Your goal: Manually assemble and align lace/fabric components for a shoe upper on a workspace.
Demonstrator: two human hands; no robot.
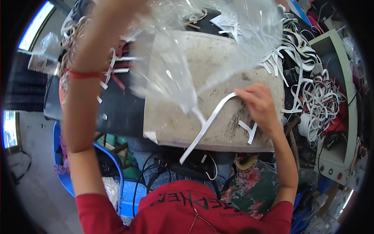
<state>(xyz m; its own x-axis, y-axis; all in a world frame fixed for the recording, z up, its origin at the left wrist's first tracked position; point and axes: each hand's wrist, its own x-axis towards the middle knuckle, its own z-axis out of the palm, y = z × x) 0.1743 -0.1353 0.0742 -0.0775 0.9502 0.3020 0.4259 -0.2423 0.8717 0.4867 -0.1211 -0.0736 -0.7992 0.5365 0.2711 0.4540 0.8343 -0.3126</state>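
My right hand [257, 102] is closed, with thumb and fingers pinching the upper end of a narrow white strip [211, 121]. The strip hangs down to the left, past the front edge of a worn beige board [218, 50]. My left hand [126, 9] is raised at the top edge of the picture, smeared by motion, so its fingers cannot be made out. Near it a blurred clear plastic bag [167, 66] spreads over the board, its narrow lower end close to the strip. Another clear plastic sheet or bag [253, 35] billows to the right. A short white strip piece [249, 132] lies below my right hand.
Tangled white straps [317, 103] pile up at the right, beside a pale metal box [343, 148] with a red button. More strips [119, 70] are scattered on the dark tabletop [120, 121] at left. A blue tub [64, 167] stands below the table's left side.
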